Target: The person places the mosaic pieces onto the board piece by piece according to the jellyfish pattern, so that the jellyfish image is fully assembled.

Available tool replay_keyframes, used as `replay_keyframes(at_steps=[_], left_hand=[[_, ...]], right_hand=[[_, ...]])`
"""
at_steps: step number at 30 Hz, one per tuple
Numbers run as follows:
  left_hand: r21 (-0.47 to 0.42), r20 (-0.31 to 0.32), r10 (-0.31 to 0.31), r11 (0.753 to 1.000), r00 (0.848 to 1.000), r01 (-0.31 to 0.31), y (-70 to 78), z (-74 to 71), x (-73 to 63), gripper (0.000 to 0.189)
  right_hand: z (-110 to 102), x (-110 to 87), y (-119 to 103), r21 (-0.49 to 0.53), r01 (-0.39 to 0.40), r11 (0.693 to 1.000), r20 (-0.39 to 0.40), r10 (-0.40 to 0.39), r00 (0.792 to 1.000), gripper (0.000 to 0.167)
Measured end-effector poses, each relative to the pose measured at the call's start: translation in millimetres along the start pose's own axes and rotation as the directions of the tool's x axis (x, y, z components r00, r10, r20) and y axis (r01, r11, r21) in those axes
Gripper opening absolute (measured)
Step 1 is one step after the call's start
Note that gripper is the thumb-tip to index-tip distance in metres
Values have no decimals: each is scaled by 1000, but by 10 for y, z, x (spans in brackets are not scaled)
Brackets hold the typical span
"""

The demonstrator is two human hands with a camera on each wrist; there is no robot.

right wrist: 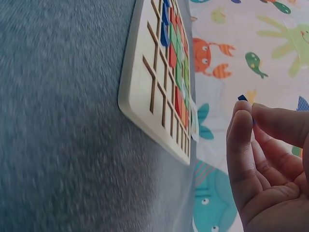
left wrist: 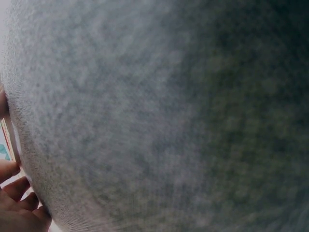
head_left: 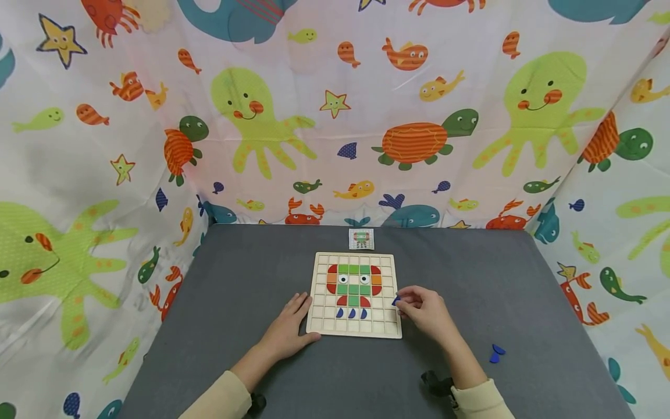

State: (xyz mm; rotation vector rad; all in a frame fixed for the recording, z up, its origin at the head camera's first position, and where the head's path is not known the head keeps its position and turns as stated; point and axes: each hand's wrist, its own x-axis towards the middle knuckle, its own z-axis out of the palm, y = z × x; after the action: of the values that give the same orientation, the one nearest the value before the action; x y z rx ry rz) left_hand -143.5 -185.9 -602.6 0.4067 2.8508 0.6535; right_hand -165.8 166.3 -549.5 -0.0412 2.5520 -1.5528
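A wooden grid board (head_left: 379, 327) lies on the grey table, bearing red, orange, green and white-eyed pieces arranged like a face. Below them sit three blue half-round pieces (head_left: 352, 313) in a row. Thumb and fingers of my left hand (head_left: 287, 330) touch the board's left edge and lower left corner, fingers fairly straight. By the board's right edge, my right hand (head_left: 428, 314) pinches a small blue piece (right wrist: 243, 97) between thumb and fingertips; most of that piece is hidden by the fingers. The left wrist view is mostly blurred grey fabric, with fingers (left wrist: 19, 188) at its left edge.
Behind the board lies a small pattern card (head_left: 361, 239) showing a similar coloured figure. Loose blue pieces (head_left: 494, 357) lie on the table (head_left: 251, 279) to the right. A curtain (head_left: 324, 134) printed with sea animals surrounds the table's back and sides.
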Motion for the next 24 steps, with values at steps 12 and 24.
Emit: replay_keyframes(at_steps=[12,24], left_hand=[[10,8,-5,1000,1000,4,-1,7,6,96],[10,11,-11,1000,1000,11,-10,1,-1,96]], right_hand=[[369,51,-80,39,26,999,12,-26,1000,21],[658,81,-135,76,53,996,82,-59,995,18]])
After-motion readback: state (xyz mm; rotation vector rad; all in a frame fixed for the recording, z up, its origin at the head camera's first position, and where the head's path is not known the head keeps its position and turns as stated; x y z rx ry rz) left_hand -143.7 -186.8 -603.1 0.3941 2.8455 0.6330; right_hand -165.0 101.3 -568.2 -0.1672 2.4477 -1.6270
